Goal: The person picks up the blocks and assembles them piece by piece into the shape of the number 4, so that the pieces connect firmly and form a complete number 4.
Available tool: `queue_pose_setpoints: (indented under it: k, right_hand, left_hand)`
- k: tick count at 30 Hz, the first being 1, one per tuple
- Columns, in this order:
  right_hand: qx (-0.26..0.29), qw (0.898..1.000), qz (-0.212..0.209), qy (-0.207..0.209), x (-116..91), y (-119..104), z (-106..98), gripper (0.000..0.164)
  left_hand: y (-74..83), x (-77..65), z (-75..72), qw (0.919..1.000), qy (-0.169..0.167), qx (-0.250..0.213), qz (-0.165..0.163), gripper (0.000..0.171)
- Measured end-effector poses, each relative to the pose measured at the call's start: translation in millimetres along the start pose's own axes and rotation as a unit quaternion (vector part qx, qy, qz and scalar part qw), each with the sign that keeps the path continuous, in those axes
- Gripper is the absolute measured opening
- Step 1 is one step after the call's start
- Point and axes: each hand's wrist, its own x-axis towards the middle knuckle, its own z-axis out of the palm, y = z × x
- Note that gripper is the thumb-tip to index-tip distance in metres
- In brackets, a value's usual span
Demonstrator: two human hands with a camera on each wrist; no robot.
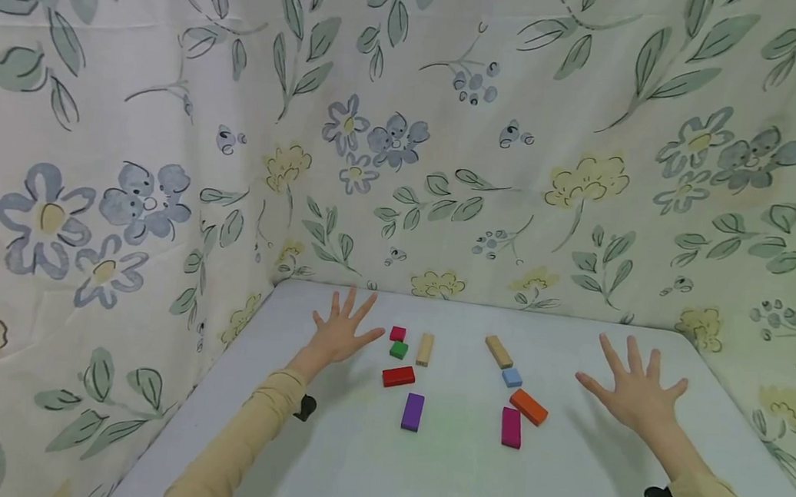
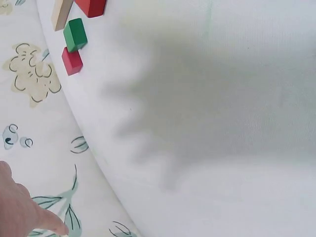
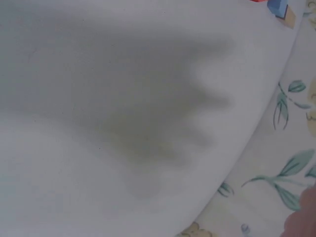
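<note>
My left hand (image 1: 339, 335) hovers over the left of the table with its fingers spread, holding nothing. Nearest to it are a small pinkish-red block (image 1: 398, 333) and a green block (image 1: 398, 350). A plain wooden block (image 1: 425, 350), a red block (image 1: 399, 376) and a purple block (image 1: 413, 412) lie close by. On the right, my right hand (image 1: 640, 390) is raised above the table, fingers spread and empty. Left of it lie an orange block (image 1: 529, 406), a magenta block (image 1: 512, 427), a light blue block (image 1: 512, 377) and another wooden block (image 1: 498, 352).
The blocks lie in two loose groups on a white table (image 1: 451, 483). A floral cloth (image 1: 441, 228) hangs behind the table and along its left side. Each wrist carries a dark device, and both hands cast shadows on the tabletop.
</note>
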Motion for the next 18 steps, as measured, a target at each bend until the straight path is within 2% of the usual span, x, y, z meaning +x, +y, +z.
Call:
queue_pose_setpoints:
  k: [9,18]
  right_hand:
    - [-0.007,1.000,-0.016,-0.009,-7,-11,6,0.093]
    - [0.003,0.999,-0.031,-0.012,-14,-25,11,0.094]
  left_hand:
    - [9.9,-6.8,2.9,0.9986,0.015,-0.031,0.042,0.077]
    - [14.8,-17.2,12.6,0.9957,0.026,-0.047,0.076,0.075]
